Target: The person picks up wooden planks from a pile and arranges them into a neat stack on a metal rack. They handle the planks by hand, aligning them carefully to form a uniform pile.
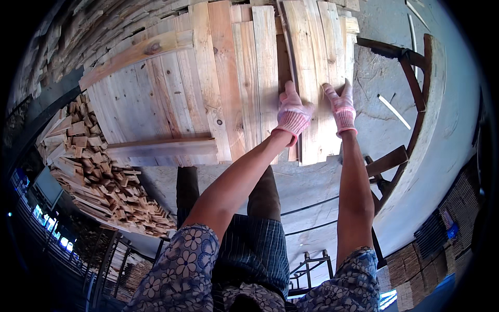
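Observation:
Side-by-side wooden planks (243, 78) form a broad layer in front of me, their grain running away from me. My left hand (295, 113), in a pale pink knit glove, is closed at the left edge of a light plank (305, 47) that sits a little raised. Beside that edge runs a dark gap (283, 62). My right hand (341, 106), gloved the same way, rests near the right end of the layer, with thumb and finger spread in a V over the boards there. The undersides of both hands are hidden.
A crosswise board (161, 148) lies on the left planks near me, another (138, 54) farther off. Heaped wood offcuts (99, 161) fill the left side. At right stands a wooden frame (434, 93). Thin strips (394, 111) lie on the concrete floor (379, 83).

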{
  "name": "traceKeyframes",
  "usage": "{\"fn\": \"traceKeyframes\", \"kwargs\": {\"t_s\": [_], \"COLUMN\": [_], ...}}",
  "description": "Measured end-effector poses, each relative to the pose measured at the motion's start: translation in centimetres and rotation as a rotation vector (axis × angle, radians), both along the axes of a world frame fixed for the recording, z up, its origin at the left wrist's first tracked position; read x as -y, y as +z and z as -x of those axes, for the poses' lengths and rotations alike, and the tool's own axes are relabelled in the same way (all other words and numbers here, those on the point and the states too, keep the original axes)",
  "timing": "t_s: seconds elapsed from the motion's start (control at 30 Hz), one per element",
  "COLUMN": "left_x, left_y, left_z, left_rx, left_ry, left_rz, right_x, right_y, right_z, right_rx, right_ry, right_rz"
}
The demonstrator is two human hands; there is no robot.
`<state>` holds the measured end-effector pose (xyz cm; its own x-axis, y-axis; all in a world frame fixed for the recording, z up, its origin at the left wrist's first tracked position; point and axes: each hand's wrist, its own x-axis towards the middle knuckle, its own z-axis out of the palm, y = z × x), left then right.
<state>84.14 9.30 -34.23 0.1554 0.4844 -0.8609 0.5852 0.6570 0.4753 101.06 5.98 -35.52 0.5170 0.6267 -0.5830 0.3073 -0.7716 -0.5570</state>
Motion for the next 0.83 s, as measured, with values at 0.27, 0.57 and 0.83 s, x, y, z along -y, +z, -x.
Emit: {"fn": "traceKeyframes", "kwargs": {"t_s": [0.27, 0.57, 0.83], "left_x": [-7.1, -7.2, -9.1], "left_y": [2.2, 2.0, 1.3], "left_z": [19.6, 17.2, 15.3], "left_rx": [-0.424, -0.647, -0.698], "left_ry": [-0.266, -0.601, -0.661], "left_rz": [0.007, -0.046, 0.084], "right_x": [-1.1, -0.7, -3.6], "right_y": [0.2, -1.7, 3.1], "right_z": [-0.2, 4.8, 6.5], "right_rx": [-0.387, -0.010, 0.399], "right_ry": [-0.201, 0.031, 0.295], "right_rz": [-0.041, 0.005, 0.297]}}
